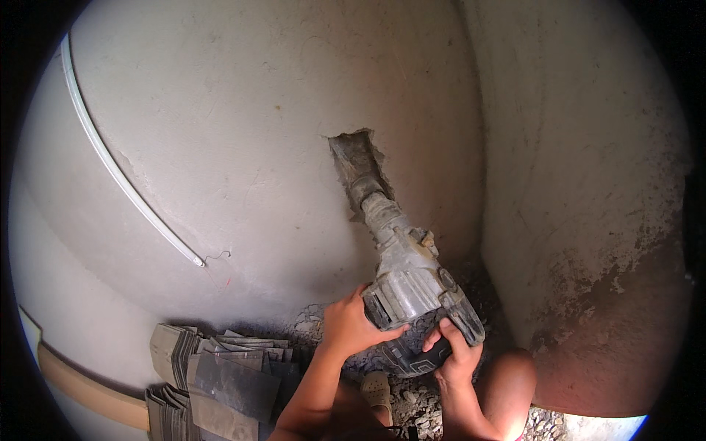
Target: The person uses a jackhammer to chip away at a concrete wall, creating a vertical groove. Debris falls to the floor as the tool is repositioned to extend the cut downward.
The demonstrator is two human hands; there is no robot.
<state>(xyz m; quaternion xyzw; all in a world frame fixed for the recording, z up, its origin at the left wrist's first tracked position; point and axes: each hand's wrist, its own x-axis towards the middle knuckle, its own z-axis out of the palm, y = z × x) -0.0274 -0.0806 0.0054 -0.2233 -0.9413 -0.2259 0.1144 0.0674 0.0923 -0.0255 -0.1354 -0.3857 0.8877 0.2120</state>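
Note:
A grey, dust-covered rotary hammer (408,275) points up and away from me, its front end at a rough-edged hole (359,158) in the plastered wall. The bit's tip cannot be made out inside the broken cavity. My left hand (354,323) is closed around the left side of the tool's body, near its lower end. On the dark rear handle at the right, my right hand (457,354) is wrapped with its thumb up along the grip. Part of the right fingers is hidden behind the handle. Between both hands, the black lower part of the tool (415,360) shows.
Stacked grey tiles (239,386) lie at the lower left. Broken rubble (423,400) covers the floor below the tool, near my beige clog (376,393). A white conduit (121,176) with thin loose wires runs down the wall. Another wall (581,184) meets it at the right.

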